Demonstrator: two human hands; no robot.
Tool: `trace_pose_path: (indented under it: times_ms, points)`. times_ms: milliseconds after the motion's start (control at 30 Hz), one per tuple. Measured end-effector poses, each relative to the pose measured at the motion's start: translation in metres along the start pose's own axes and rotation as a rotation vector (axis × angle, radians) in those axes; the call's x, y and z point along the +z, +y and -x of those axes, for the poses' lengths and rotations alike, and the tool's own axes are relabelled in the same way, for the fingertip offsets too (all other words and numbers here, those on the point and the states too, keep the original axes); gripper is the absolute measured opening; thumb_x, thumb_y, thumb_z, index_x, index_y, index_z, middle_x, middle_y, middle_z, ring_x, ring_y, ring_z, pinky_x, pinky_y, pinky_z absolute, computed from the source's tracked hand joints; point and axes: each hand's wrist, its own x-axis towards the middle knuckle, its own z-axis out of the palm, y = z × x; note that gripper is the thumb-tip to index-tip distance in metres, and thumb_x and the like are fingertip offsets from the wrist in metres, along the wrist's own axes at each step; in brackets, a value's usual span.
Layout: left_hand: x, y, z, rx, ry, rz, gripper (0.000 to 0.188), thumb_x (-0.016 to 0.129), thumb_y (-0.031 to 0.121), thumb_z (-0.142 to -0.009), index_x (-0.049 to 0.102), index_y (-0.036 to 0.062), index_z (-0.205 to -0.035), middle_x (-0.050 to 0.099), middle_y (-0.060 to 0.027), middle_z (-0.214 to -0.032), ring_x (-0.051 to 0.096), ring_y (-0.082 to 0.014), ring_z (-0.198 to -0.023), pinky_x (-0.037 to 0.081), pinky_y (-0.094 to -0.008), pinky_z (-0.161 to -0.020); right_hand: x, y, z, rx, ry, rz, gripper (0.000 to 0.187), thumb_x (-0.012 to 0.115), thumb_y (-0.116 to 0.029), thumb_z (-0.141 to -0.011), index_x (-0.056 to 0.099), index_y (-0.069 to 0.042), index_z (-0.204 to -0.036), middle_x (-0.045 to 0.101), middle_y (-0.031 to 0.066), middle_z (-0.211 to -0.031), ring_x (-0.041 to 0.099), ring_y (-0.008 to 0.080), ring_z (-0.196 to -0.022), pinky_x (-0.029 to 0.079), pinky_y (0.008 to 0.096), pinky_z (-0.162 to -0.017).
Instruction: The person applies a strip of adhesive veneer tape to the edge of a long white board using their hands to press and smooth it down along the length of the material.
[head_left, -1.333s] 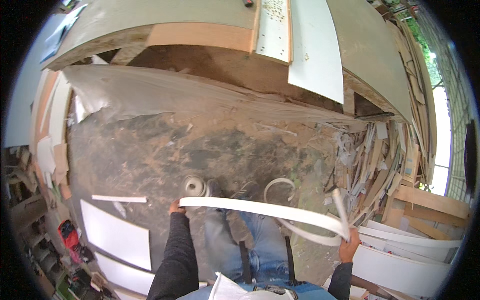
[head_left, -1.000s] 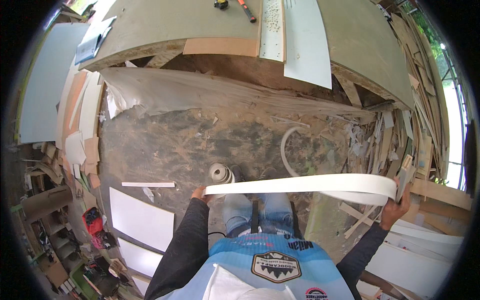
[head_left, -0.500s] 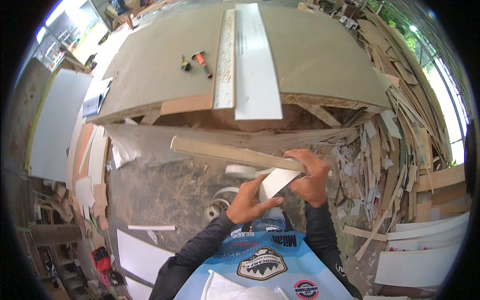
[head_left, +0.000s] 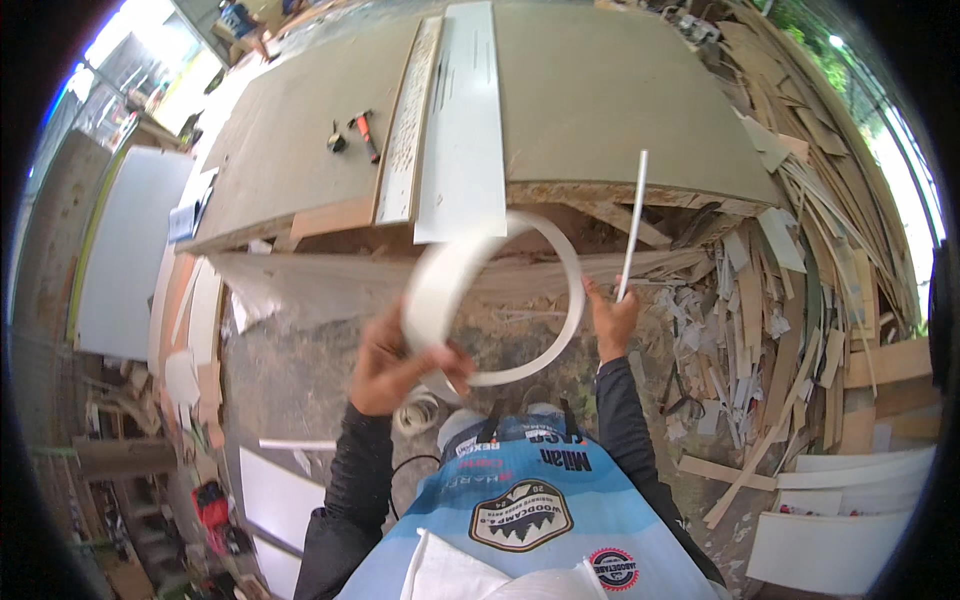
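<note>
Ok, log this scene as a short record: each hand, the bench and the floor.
Left hand: holds a white band, curled into a loop, partly blurred
Right hand: grips a slim strip pointing away; contact with the white band unclear
Bench: hammer beside a tape measure, left of two long panels
Floor: pale coil; heap of offcuts at right

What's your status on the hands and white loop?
Left hand holding white loop. Right hand holding slim pale stick. White board overhanging table beyond.
</note>
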Motion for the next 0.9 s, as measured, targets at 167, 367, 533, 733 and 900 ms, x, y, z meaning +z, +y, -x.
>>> trace_pose_path:
  times_ms: [167,367,533,733,900]
  points:
    - [-0.012,0.031,0.022,0.396,0.415,0.011,0.046,0.046,0.014,-0.096,0.032,0.001,-0.138,0.056,-0.0107,-0.091,0.052,-0.0171,-0.072,0.044,-0.0367,-0.081,0.001,0.038,0.002,0.176,-0.432,-0.373,0.036,0.075,-0.028,-0.077,0.066,0.002,-0.095,0.065,0.0069,-0.082,0.062,0.0175,-0.076,0.049,0.0302,-0.068]
    - [0.004,0.07,0.053,0.794,0.398,0.12,0.059,0.049,0.034,-0.096,0.028,0.0046,-0.143,0.043,-0.0085,-0.095,0.041,-0.0187,-0.088,0.033,-0.0336,-0.085,-0.001,-0.011,0.06,0.024,-0.942,-0.589,0.026,0.071,-0.021,-0.081,0.066,0.001,-0.094,0.066,0.0064,-0.084,0.062,0.0136,-0.077,0.049,0.0267,-0.07]
    - [-0.047,0.071,0.057,0.859,0.824,-0.366,0.065,0.053,0.042,-0.093,0.028,0.0122,-0.145,0.049,-0.0092,-0.1,0.043,-0.0175,-0.091,0.035,-0.028,-0.084,-0.025,-0.139,0.084,-0.253,-1.343,-0.692,0.025,0.07,-0.019,-0.082,0.065,-0.001,-0.099,0.065,0.0056,-0.089,0.06,0.0125,-0.082,0.048,0.0265,-0.074]
    - [-0.149,0.059,0.116,0.692,0.975,-1.368,0.031,0.059,0.011,-0.09,0.052,-0.0034,-0.116,0.056,-0.0127,-0.117,0.054,-0.0168,-0.096,0.044,-0.0277,-0.081,-0.029,-0.219,0.112,-0.539,-1.365,-0.891,0.033,0.069,-0.028,-0.083,0.064,-0.001,-0.101,0.065,0.0075,-0.089,0.06,0.0165,-0.083,0.048,0.0303,-0.075]
    - [-0.165,0.021,0.154,0.515,1.078,-1.828,0.027,0.058,-0.005,-0.08,0.061,0.0074,-0.103,0.058,-0.0141,-0.087,0.058,-0.0334,-0.084,0.046,-0.04,-0.071,-0.055,-0.252,0.203,-0.515,-1.423,-0.784,0.055,0.071,-0.042,-0.079,0.059,0.003,-0.108,0.065,0.0143,-0.089,0.062,0.0205,-0.086,0.05,0.0319,-0.075]
